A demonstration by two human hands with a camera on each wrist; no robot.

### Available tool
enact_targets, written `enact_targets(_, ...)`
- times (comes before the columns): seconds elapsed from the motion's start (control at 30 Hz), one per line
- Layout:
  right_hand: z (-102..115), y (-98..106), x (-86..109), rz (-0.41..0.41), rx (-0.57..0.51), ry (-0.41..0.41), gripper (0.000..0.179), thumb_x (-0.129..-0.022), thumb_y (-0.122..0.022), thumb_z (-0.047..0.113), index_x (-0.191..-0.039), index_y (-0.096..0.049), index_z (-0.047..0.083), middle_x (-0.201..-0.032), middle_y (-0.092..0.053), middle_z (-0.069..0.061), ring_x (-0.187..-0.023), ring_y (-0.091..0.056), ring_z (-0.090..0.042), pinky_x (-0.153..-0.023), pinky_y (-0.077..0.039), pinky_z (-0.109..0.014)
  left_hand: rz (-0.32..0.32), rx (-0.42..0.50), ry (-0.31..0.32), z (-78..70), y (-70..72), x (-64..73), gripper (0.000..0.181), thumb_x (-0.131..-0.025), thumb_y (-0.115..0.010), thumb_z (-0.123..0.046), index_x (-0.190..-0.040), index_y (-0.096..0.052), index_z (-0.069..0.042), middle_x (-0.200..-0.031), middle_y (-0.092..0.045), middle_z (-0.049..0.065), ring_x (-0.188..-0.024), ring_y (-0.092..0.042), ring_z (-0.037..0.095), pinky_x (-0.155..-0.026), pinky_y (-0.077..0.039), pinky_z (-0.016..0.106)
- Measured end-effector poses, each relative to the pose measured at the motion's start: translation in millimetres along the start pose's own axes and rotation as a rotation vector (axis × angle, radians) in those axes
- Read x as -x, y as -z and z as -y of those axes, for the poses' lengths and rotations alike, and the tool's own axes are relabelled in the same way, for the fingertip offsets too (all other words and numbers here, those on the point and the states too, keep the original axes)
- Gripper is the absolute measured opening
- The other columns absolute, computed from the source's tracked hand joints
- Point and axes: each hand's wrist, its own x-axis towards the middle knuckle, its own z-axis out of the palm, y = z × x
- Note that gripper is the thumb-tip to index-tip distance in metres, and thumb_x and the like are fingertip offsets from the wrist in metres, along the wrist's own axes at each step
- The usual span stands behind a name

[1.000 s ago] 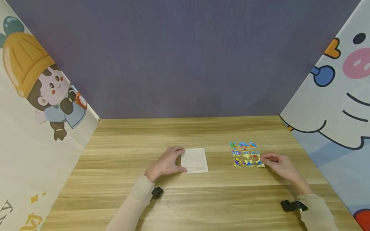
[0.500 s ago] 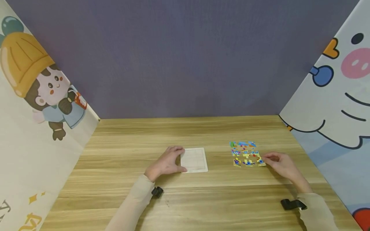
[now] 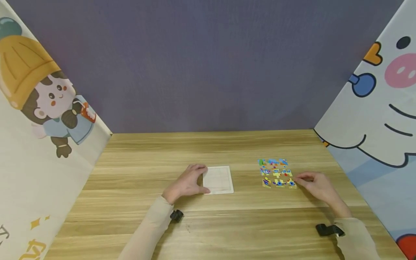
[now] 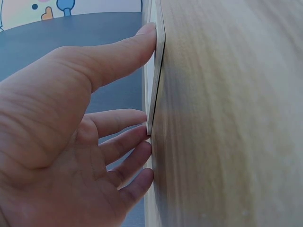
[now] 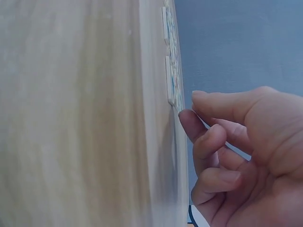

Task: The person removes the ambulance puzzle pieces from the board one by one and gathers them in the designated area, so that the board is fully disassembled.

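A pale square puzzle tray [image 3: 217, 180] lies flat at the middle of the table. My left hand [image 3: 186, 185] holds it by its left side, thumb at the near corner and fingers at the far corner. In the left wrist view, the thumb overlaps the edge of the tray [image 4: 158, 71]. To the right, several colourful puzzle pieces [image 3: 276, 172] lie in rows with small gaps. My right hand [image 3: 315, 186] is at the near right puzzle piece [image 3: 291, 183]. Its thumb and index finger [image 5: 188, 124] stand slightly apart beside the piece's corner, holding nothing.
The wooden table [image 3: 208, 224] meets a dark grey back wall [image 3: 208, 72]. Side panels with cartoon drawings stand at left [image 3: 48, 119] and right [image 3: 386, 119]. Black camera mounts sit on both wrists.
The near right puzzle piece shifted a little right, then back left toward its row. My right hand stays beside it with only a slight movement. My left hand and the tray keep their places.
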Motion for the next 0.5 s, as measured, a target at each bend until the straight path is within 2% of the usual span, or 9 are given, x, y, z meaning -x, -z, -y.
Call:
enact_targets(0.13, 2, 0, -0.2, 0.002, -0.012, -0.011, 0.035, -0.105, -0.068, 0.034, -0.116, -0.080, 0.003, -0.117, -0.079, -0.022, -0.109, -0.073, -0.046, -0.089, -0.059, -0.057, 0.001, 0.007, 0.007, -0.8, 1.5, 1.6, 0.087, -0.088, -0.089, -0.034, -0.157, -0.049, 0.000, -0.168, -0.042, 0.016, -0.156, -0.036, 0.039, -0.129, -0.035, 0.055)
enact_targets(0.23, 3, 1, -0.7, 0.007, -0.029, -0.017, 0.036, -0.105, -0.068, 0.035, -0.118, -0.079, 0.003, -0.120, -0.078, -0.022, -0.108, -0.073, -0.043, -0.086, -0.059, -0.051, 0.006, -0.001, 0.014, -0.1, 0.9, 2.5, 0.087, -0.088, -0.089, -0.035, -0.158, -0.049, -0.001, -0.168, -0.042, 0.015, -0.156, -0.035, 0.038, -0.129, -0.034, 0.054)
enact_targets(0.4, 8, 3, -3.9, 0.025, -0.041, -0.021, 0.040, -0.106, -0.066, 0.041, -0.122, -0.078, 0.006, -0.121, -0.078, -0.020, -0.102, -0.072, -0.031, -0.080, -0.054, -0.036, 0.001, -0.007, 0.006, 1.0, -0.3, 3.0, 0.088, -0.088, -0.089, -0.035, -0.157, -0.049, -0.001, -0.168, -0.042, 0.016, -0.156, -0.036, 0.039, -0.129, -0.035, 0.055)
enact_targets(0.5, 15, 3, -5.7, 0.025, -0.066, -0.015, 0.040, -0.106, -0.065, 0.042, -0.122, -0.079, 0.008, -0.119, -0.079, -0.016, -0.098, -0.072, -0.022, -0.078, -0.052, -0.032, -0.007, 0.001, -0.007, 1.3, 0.3, 3.1, 0.088, -0.088, -0.089, -0.035, -0.157, -0.049, 0.000, -0.167, -0.043, 0.017, -0.156, -0.036, 0.040, -0.129, -0.035, 0.056)
